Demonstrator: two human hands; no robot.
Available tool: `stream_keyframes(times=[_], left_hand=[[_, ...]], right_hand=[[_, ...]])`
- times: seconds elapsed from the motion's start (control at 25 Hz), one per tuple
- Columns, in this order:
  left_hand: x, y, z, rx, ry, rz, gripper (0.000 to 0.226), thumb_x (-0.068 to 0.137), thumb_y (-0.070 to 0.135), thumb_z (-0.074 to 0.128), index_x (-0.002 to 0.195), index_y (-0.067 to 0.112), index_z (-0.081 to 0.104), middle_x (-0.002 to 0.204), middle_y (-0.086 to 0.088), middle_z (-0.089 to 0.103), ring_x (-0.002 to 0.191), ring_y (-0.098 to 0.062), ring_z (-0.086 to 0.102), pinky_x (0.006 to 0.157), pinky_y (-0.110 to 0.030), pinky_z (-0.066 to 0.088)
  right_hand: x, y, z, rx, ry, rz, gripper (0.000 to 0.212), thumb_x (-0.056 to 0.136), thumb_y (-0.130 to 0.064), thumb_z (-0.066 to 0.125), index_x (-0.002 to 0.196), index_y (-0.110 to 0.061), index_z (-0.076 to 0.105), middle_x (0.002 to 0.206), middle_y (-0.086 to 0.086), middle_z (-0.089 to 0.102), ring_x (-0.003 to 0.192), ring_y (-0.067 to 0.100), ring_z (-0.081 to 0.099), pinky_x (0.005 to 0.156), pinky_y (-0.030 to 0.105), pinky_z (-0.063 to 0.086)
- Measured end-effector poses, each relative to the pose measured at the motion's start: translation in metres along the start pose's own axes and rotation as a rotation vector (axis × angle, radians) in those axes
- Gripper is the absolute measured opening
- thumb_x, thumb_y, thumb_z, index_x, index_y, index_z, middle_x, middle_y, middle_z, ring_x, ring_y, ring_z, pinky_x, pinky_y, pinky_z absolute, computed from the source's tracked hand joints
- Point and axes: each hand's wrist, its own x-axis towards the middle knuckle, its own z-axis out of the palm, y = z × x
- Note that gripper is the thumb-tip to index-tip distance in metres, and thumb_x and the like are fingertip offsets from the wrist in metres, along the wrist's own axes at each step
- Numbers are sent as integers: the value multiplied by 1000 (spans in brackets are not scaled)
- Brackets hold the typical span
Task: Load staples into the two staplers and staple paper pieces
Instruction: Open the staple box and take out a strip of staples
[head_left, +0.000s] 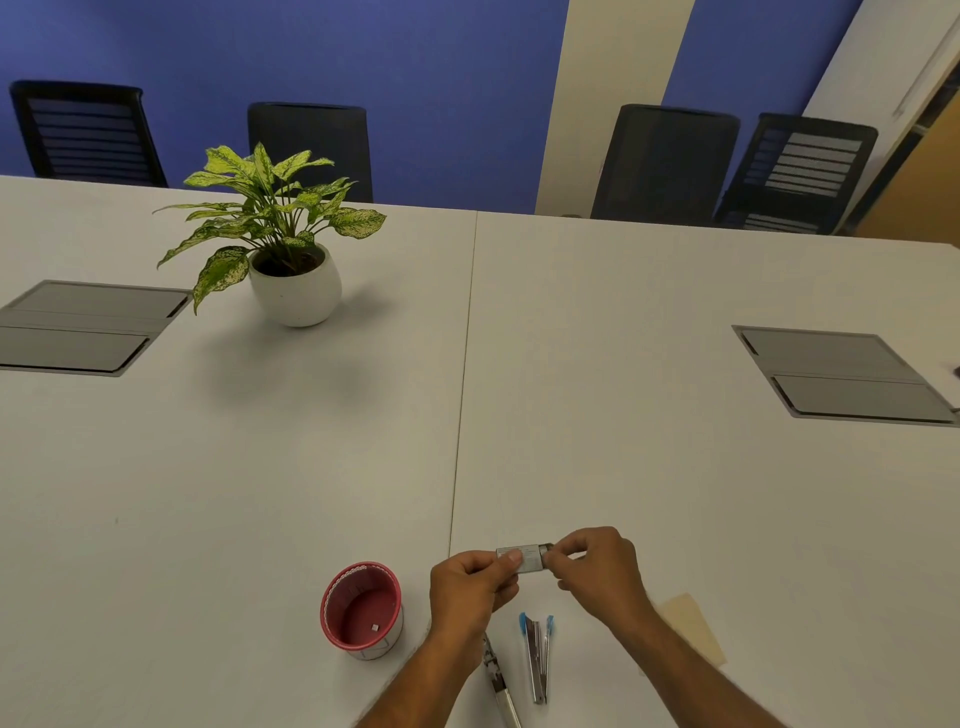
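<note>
Between both hands' fingers (511, 558), small flat rectangular staple box (524, 560).

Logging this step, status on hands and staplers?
Left hand and right hand both pinch the staple box above the table. Two staplers lie opened below, untouched. Paper right. Nothing in the way.

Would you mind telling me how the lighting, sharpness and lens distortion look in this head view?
Head view: soft, even light; the potted plant casts a faint diffuse shadow on the table. Wide-angle bending tilts the chairs and wall edges outward. Both hands, left and right, look slightly soft around the small box.
</note>
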Motion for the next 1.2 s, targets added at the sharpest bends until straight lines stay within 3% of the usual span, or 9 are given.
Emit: stream_keyframes(times=[0.24,0.44,0.64,0.96,1.08,1.2], left_hand=[[0,-1,3,-18,10,12,13,76,10,83,81,0,76,82,-14,77,73,-26,73,73,-33,63],[2,-2,3,-8,18,24,14,76,10,83,83,0,76,81,-15,76,73,-26,73,76,-37,63],[4,-2,3,-17,14,41,13,74,11,85,80,1,77,75,-14,76,66,-23,71,69,-32,63],[9,-5,0,22,29,56,13,75,14,85,79,3,78,74,-11,77,66,-22,73,68,-31,63],[13,-7,-2,38,42,49,15,75,14,85,79,2,77,73,-12,76,64,-20,71,70,-35,64],[20,-9,-6,57,75,39,15,74,14,86,76,3,76,71,-12,75,63,-20,69,69,-34,64]], right_hand=[[1,-2,6,-154,38,-37,8,78,-26,73,76,-21,79,76,-4,75,57,14,63,59,26,52],[7,-3,5,6,6,80,20,75,-18,74,57,-25,68,67,-4,72,65,22,71,68,40,62],[10,4,10,173,-1,170,13,71,-17,78,64,-8,74,68,13,74,60,20,66,65,51,62],[14,18,15,350,56,209,11,71,-19,78,66,-9,75,72,12,75,71,26,71,72,53,62],[18,22,14,444,46,245,13,73,-16,80,66,-7,74,68,10,72,67,20,65,72,48,61],[22,27,9,499,31,248,13,74,-12,82,67,-4,74,67,7,71,67,19,66,60,33,60]])
